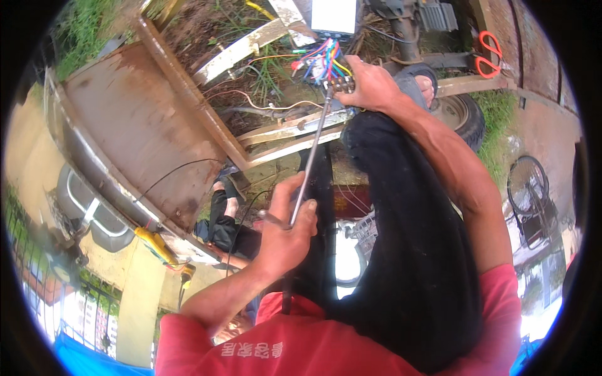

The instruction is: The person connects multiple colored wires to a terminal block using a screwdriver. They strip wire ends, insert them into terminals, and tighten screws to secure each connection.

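My left hand (290, 235) is closed around the bent handle end of a long thin metal wrench (316, 141). The shaft slants up and away from me, and its far tip meets a small terminal block (342, 83). With thumb and fingers, my right hand (371, 84) grips that block from the right. A bundle of red, blue, yellow and white wires (327, 59) runs from the block toward a dark unit with a bright white top (333, 15). What the wrench tip engages is too small to make out.
A rusty metal panel (135, 131) in a frame fills the left, with a yellow meter (157, 246) at its near edge. Red-handled scissors (489, 55) hang at the upper right above a wheel (464, 119). Another person's leg (227, 216) shows beside the panel.
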A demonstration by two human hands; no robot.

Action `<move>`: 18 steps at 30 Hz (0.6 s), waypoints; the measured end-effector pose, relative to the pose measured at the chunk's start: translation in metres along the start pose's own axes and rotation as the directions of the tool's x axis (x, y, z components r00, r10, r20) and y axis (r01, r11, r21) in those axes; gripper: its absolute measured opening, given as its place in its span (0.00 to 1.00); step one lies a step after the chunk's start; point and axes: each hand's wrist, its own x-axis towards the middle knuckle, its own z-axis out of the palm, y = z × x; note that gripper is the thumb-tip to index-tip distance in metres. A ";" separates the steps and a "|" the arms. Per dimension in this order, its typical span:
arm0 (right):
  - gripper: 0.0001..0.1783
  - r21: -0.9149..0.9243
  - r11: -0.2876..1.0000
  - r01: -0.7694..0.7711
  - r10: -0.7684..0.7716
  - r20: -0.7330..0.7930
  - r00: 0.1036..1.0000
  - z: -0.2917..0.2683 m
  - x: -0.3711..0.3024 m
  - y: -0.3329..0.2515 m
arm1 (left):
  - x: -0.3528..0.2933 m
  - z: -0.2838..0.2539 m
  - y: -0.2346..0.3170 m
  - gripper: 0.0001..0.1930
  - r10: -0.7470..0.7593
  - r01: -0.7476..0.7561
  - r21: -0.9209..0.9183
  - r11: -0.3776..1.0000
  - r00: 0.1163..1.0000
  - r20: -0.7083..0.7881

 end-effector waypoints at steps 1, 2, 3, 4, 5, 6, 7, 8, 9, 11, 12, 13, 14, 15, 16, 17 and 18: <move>0.45 0.015 1.000 -0.011 0.011 -0.003 1.000 -0.001 -0.001 0.001 | 0.001 -0.001 0.000 0.24 -0.003 0.003 0.009 1.000 1.000 0.008; 0.46 0.009 1.000 -0.030 0.030 -0.001 1.000 -0.002 -0.003 0.002 | 0.001 -0.002 0.001 0.24 -0.006 0.006 0.017 1.000 1.000 0.014; 0.46 0.010 0.999 -0.036 0.036 0.000 0.999 -0.002 -0.003 0.002 | 0.001 -0.003 0.005 0.25 -0.027 0.025 0.102 0.995 1.000 0.014; 0.46 0.004 0.999 -0.043 0.043 0.000 0.999 -0.003 -0.003 0.001 | 0.002 -0.005 0.008 0.26 -0.031 0.031 0.086 0.996 0.999 0.008; 0.47 0.032 0.999 -0.026 0.026 -0.010 1.000 -0.002 -0.003 -0.001 | 0.001 -0.008 0.007 0.26 -0.041 0.038 0.109 0.993 0.999 0.020; 0.47 0.062 0.998 -0.013 0.014 -0.020 1.000 -0.003 -0.003 -0.003 | 0.001 -0.012 0.007 0.26 -0.053 0.048 0.135 0.990 0.998 0.035; 0.46 0.055 0.998 -0.013 0.013 -0.015 1.000 -0.004 -0.004 -0.005 | 0.001 -0.015 0.008 0.26 -0.036 0.030 0.112 0.993 0.998 0.049; 0.46 0.056 0.998 -0.009 0.010 -0.021 1.000 -0.005 -0.004 -0.007 | 0.001 -0.017 0.008 0.25 -0.018 0.012 0.089 0.996 0.998 0.063; 0.46 0.057 0.998 -0.009 0.011 -0.026 1.000 -0.004 -0.005 -0.007 | 0.002 -0.020 0.008 0.25 0.000 -0.005 0.066 0.998 0.997 0.080; 0.49 0.065 0.998 -0.014 0.015 -0.021 1.000 -0.009 -0.006 -0.014 | 0.001 -0.023 0.031 0.25 -0.056 0.056 0.005 0.998 0.998 0.025; 0.49 0.061 0.998 -0.015 0.017 -0.022 1.000 -0.009 -0.006 -0.015 | -0.002 -0.023 0.043 0.25 -0.088 0.088 -0.030 0.996 0.996 0.009; 0.49 0.060 0.998 -0.017 0.018 -0.023 1.000 -0.008 -0.007 -0.015 | -0.004 -0.023 0.048 0.24 -0.076 0.074 -0.099 0.992 0.997 -0.019; 0.49 0.060 0.998 -0.018 0.020 -0.023 1.000 -0.007 -0.005 -0.012 | -0.008 -0.027 0.057 0.23 -0.088 0.085 -0.194 0.977 0.996 -0.010; 0.49 0.016 1.000 0.022 -0.021 -0.063 0.998 -0.001 -0.004 -0.003 | -0.013 -0.037 0.067 0.23 -0.099 0.098 -0.288 0.952 0.995 0.013; 0.49 0.032 0.999 -0.005 0.006 -0.036 0.999 -0.005 -0.004 -0.008 | -0.019 -0.045 0.071 0.23 -0.111 0.113 -0.377 0.919 0.993 0.028; 0.49 0.048 0.998 -0.032 0.032 -0.008 0.999 -0.010 -0.005 -0.013 | -0.021 -0.050 0.069 0.23 -0.020 0.021 -0.408 0.913 1.000 0.009; 0.49 0.066 0.996 -0.057 0.056 0.020 0.998 -0.014 -0.006 -0.017 | -0.024 -0.054 0.065 0.23 0.041 -0.059 -0.346 0.936 0.997 -0.060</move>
